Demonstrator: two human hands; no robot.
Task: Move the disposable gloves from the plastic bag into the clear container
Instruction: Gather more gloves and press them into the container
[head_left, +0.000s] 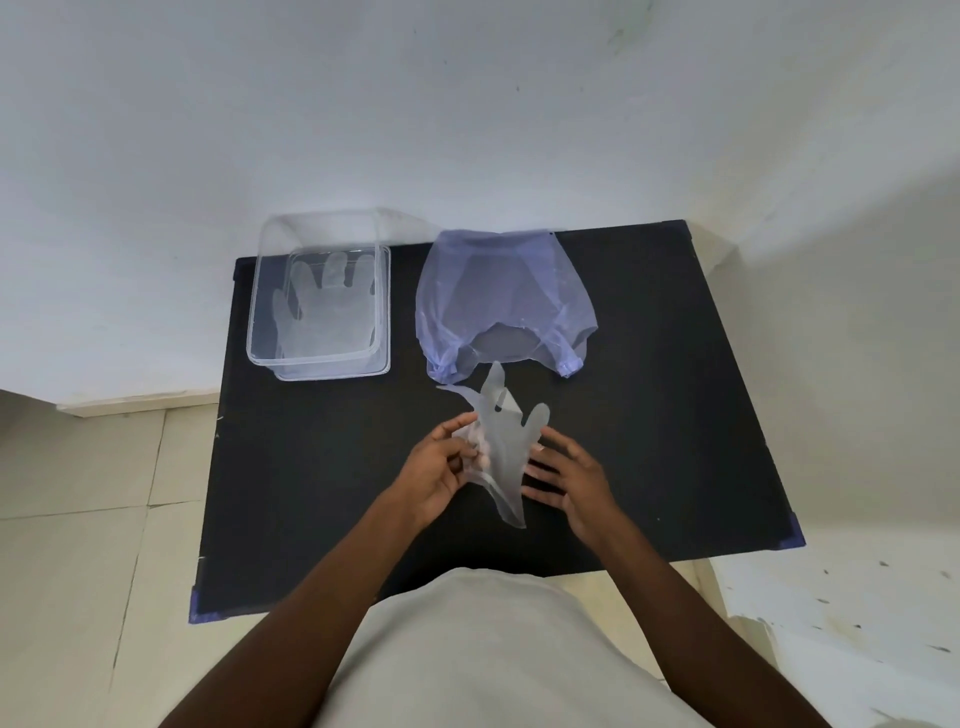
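A thin translucent disposable glove (503, 447) hangs above the black table, its fingers pointing away from me. My left hand (441, 470) pinches the glove's left edge. My right hand (566, 480) is beside the glove's right edge with fingers spread, fingertips touching or nearly touching it. The bluish plastic bag (501, 296) lies flat at the back middle of the table, mouth toward me. The clear container (319, 299) stands at the back left, with at least one flat glove (327, 312) inside it.
The black table (322, 467) has blue tape on its corners and stands against a white wall. Pale floor tiles show to the left and a white paint-speckled surface to the right.
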